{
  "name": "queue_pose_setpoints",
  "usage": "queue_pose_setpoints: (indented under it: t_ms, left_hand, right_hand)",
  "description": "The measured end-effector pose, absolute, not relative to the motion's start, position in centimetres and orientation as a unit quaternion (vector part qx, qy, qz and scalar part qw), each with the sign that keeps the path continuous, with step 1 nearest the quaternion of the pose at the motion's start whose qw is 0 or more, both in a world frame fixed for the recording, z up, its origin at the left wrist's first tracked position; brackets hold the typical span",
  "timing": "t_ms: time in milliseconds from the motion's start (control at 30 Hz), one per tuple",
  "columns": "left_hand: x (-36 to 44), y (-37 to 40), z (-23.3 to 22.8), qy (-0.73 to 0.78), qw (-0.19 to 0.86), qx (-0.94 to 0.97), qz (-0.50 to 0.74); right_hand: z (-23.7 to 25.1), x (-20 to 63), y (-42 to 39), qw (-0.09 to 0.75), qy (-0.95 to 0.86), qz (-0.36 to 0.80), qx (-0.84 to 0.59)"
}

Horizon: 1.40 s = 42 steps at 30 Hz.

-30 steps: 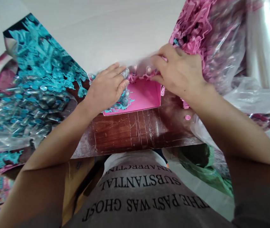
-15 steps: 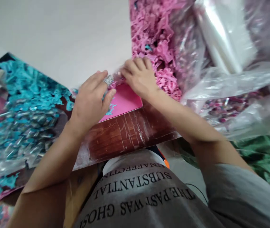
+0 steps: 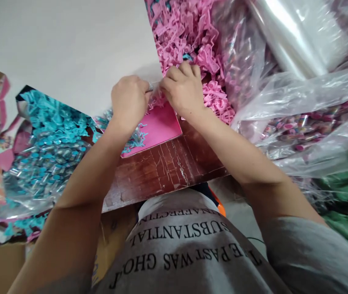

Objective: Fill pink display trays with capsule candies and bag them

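Note:
My left hand [image 3: 130, 97] is closed, with a small silvery item [image 3: 150, 87] showing at its fingertips; I cannot make out its kind. Just to the right, my right hand [image 3: 186, 89] has its fingers curled and pinched on what looks like a clear plastic bag [image 3: 153, 74], thin and hard to see between the hands. Beneath both hands lies a flat pink card or box [image 3: 161, 126]. Small turquoise plastic pieces [image 3: 135, 139] lie on its left part, and some pink pieces are by its far edge, partly hidden.
Turquoise plastic pieces [image 3: 54, 110] and small clear-and-blue capsules [image 3: 47, 165] are heaped on the left. Pink plastic pieces [image 3: 186, 28] pile up at the far right, beside clear bags [image 3: 284, 118] of pink items. A large white sheet [image 3: 69, 45] covers the back of the brown table [image 3: 152, 171].
My left hand has moved away from me and right, closing its fingers near the right hand. The turquoise pieces on the pink card are more exposed. The view has shifted slightly.

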<state>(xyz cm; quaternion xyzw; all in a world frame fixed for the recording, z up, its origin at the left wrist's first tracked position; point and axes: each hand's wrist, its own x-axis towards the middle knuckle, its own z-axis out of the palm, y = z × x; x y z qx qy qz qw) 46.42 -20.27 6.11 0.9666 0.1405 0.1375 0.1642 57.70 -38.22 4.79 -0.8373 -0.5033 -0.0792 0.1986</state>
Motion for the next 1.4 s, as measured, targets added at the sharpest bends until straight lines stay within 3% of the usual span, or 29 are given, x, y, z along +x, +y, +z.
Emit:
queue_pose_setpoints:
  t_ms: [267,400,533,667,800,1033,1167,1267,1400]
  left_hand:
    - [45.6,-23.2,8.8,0.113,0.116,0.975,0.152]
    - [46.2,-30.1,9.6,0.081,0.091,0.985,0.12]
    - [49.2,-37.5,6.9,0.023,0.075,0.997,0.001]
    - [52.2,-41.7,3.4,0.056,0.085,0.991,-0.086]
    - [51.7,-42.2,2.4,0.104,0.097,0.984,-0.107]
    - [46.1,-40.9,2.8,0.111,0.085,0.986,-0.097]
    - [47.4,-42.2,2.1,0.094,0.143,0.985,0.002]
    - [49.8,-43.9,1.3,0.092,0.181,0.979,0.01]
    - [51.0,-45.3,0.5,0.08,0.167,0.982,-0.032]
  right_hand:
    - [5.5,57.0,-39.6,0.248,-0.477,-0.059,-0.841]
    - [6.5,56.9,-49.2,0.309,-0.435,-0.152,-0.832]
    - [5.3,57.9,-62.1,0.384,-0.234,-0.25,-0.858]
    - [1.3,58.1,-69.4,0.314,-0.195,-0.127,-0.921]
    - [-2.3,57.8,-69.3,0.252,-0.236,-0.034,-0.938]
    - [-3.1,58.8,-67.7,0.22,-0.246,0.011,-0.944]
    - [-2.3,58.6,-66.8,0.173,-0.237,0.01,-0.956]
    - [-1.7,58.3,-66.0,0.151,-0.225,0.01,-0.962]
    - [-1.2,57.5,-67.2,0.204,-0.179,-0.025,-0.962]
